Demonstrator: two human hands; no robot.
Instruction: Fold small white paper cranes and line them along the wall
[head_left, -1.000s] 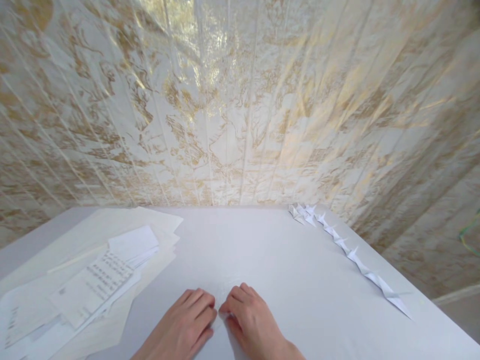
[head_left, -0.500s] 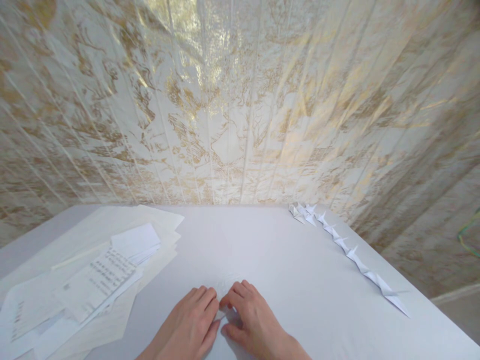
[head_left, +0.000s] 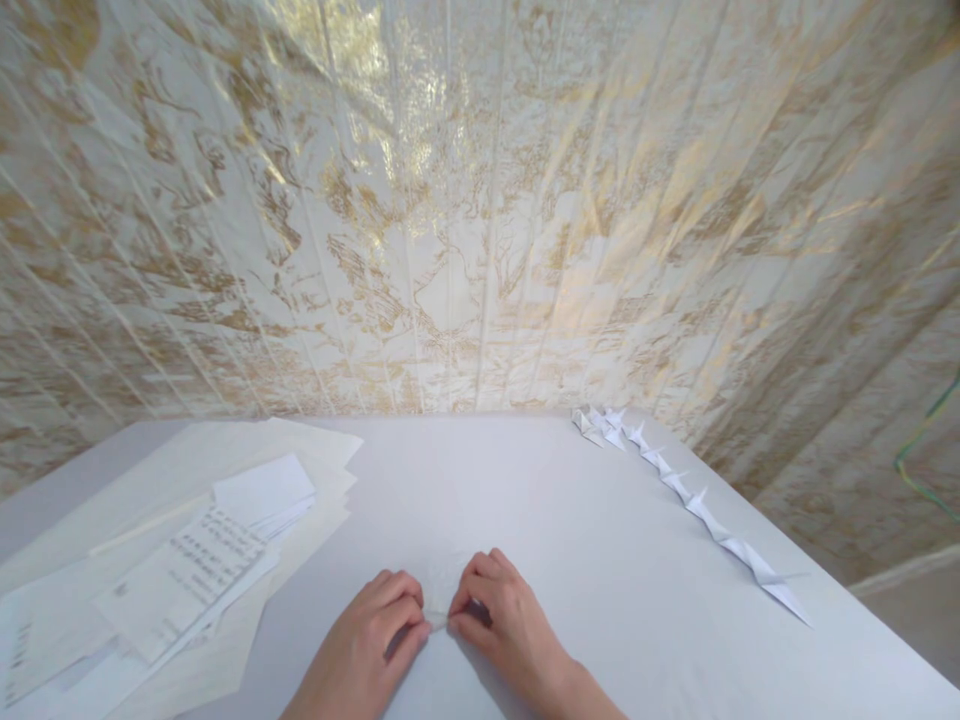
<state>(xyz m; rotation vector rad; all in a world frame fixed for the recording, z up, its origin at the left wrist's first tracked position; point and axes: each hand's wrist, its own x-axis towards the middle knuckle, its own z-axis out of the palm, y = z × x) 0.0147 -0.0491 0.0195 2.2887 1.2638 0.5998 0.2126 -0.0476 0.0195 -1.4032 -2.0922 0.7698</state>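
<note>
A small piece of folded white paper lies between my hands, low in the middle of the view, mostly covered by fingers. My left hand pinches its left end between thumb and fingers. At the right end, my right hand has thumb and fingertips closed on it. Both hands stay close to the white table. The paper's exact folded shape is too small and hidden to tell.
Loose papers spread over the table's left side, with printed sheets and white slips on top. Several folded paper cranes line the right edge. A patterned white-and-gold curtain hangs behind. A green-yellow cord shows at far right.
My thumbs and fingertips have closed on the two ends of the paper, and more of it shows between them. The view has shifted slightly.
</note>
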